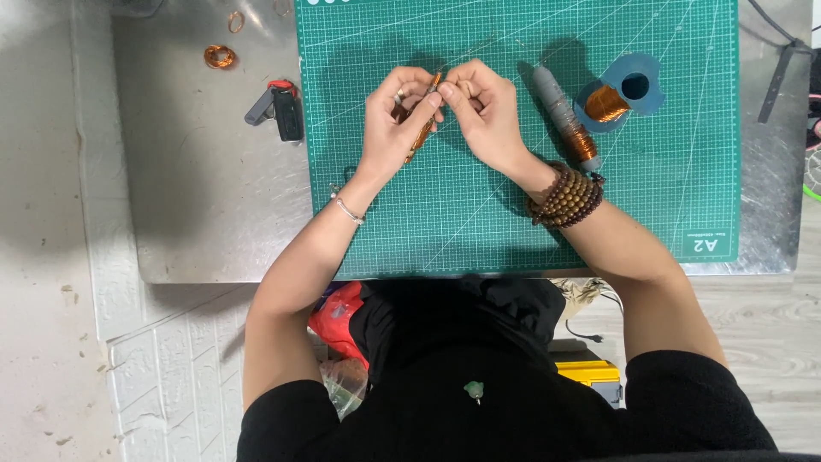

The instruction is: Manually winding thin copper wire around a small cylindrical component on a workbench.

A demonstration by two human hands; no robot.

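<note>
My left hand (397, 118) grips a thin rod wound with copper wire (422, 133), held slanted above the green cutting mat (513, 214). My right hand (481, 107) pinches the rod's upper end, its fingertips touching those of the left hand. A bracelet of brown wooden beads (566, 197) wraps my right wrist, and a thin silver bangle (349, 210) sits on the left.
A grey rod partly wound with copper wire (564, 118) lies on the mat right of my hands, beside a blue spool of copper wire (623, 92). On the metal table (214, 214) lie a black and red tool (280, 107) and small copper coils (219, 56).
</note>
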